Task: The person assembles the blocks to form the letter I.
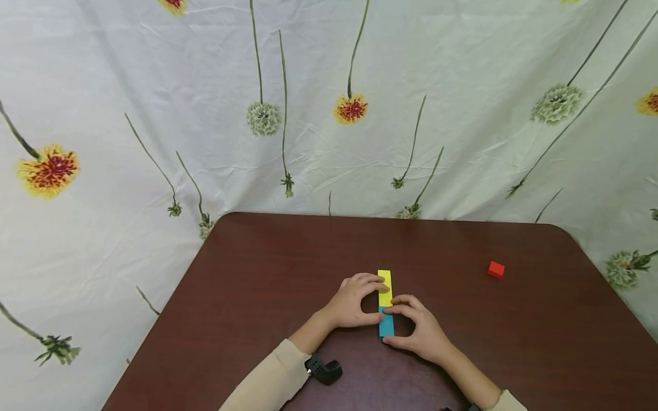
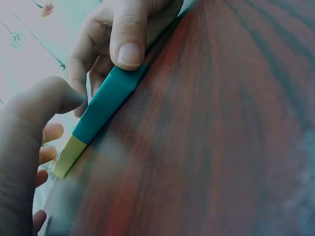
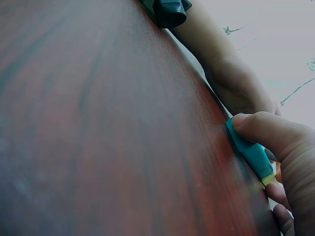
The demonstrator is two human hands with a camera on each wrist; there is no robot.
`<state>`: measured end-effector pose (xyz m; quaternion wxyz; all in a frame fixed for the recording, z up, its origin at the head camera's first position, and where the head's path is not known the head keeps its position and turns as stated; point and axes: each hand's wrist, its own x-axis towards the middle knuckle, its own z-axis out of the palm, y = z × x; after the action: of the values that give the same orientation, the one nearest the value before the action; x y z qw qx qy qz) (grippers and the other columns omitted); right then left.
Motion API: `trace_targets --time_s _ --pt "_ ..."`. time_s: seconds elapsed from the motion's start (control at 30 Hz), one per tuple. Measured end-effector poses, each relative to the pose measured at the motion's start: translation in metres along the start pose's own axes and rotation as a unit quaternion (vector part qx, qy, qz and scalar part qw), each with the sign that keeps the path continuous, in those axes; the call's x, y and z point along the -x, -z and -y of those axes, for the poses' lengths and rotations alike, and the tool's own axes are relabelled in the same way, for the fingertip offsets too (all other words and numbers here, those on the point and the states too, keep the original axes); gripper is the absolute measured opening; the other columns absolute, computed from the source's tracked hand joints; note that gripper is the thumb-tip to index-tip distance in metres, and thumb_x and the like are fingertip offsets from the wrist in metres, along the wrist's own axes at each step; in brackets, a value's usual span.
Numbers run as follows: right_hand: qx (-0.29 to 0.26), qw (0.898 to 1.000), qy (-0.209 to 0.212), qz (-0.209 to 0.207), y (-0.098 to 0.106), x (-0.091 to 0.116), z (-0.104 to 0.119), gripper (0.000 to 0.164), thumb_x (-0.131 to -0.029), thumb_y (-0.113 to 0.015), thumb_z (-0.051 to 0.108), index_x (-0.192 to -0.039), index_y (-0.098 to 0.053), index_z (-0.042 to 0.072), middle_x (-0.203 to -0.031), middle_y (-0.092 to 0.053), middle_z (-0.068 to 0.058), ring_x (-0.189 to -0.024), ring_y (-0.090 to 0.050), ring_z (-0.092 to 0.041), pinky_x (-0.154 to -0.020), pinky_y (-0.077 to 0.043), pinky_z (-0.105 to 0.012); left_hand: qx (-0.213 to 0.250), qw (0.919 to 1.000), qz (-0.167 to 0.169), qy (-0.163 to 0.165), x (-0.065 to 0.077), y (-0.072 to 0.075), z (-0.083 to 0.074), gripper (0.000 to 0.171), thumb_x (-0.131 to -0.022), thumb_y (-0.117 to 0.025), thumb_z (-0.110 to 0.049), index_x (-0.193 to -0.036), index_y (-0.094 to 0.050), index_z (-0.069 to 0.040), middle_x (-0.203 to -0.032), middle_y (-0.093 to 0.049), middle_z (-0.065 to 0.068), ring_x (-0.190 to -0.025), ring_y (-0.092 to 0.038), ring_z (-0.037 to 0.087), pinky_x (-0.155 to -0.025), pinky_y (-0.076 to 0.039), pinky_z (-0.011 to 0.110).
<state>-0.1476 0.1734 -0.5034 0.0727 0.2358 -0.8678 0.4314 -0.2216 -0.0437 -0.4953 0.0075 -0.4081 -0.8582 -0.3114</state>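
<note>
A yellow block (image 1: 385, 299) and a blue block (image 1: 386, 326) lie end to end in one line on the table, the yellow one farther away. My right hand (image 1: 422, 332) pinches the blue block, with the thumb at its near end and a fingertip near the join. In the left wrist view that thumb presses the end of the blue block (image 2: 106, 105). My left hand (image 1: 352, 302) reaches in from the left, its fingers loosely bent over the yellow block and its thumb beside the blue one. Whether those fingertips touch cannot be told.
A small red block (image 1: 496, 269) lies apart, toward the back right of the dark brown table (image 1: 288, 257). Behind the table hangs a white cloth (image 1: 308, 142) with a flower print. A black device (image 1: 325, 370) sits at the left wrist.
</note>
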Motion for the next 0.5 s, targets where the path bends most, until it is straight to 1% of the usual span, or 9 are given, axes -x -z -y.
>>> trace_targets --time_s 0.2,0.5 --pt "0.001 1.000 0.001 0.000 -0.0003 0.0007 -0.0002 0.047 -0.072 -0.088 0.033 -0.114 -0.071 0.021 -0.127 -0.054 -0.002 -0.116 -0.053 -0.023 -0.092 -0.045 -0.053 -0.008 0.9997 0.005 0.021 0.0012 -0.0015 -0.0005 0.057 -0.086 -0.070 -0.048 -0.135 -0.058 -0.022 -0.145 -0.047 0.001 -0.136 -0.035 0.021 -0.105 -0.027 0.054" --pt "0.000 1.000 -0.001 0.001 -0.0001 0.0008 0.0007 0.047 -0.073 -0.087 0.033 -0.115 -0.072 0.020 -0.127 -0.054 -0.002 -0.116 -0.054 -0.025 -0.092 -0.045 -0.053 -0.016 0.9995 0.005 0.026 0.0020 -0.0021 -0.0008 0.056 -0.086 -0.069 -0.050 -0.134 -0.058 -0.023 -0.146 -0.045 0.001 -0.135 -0.037 0.022 -0.104 -0.028 0.054"
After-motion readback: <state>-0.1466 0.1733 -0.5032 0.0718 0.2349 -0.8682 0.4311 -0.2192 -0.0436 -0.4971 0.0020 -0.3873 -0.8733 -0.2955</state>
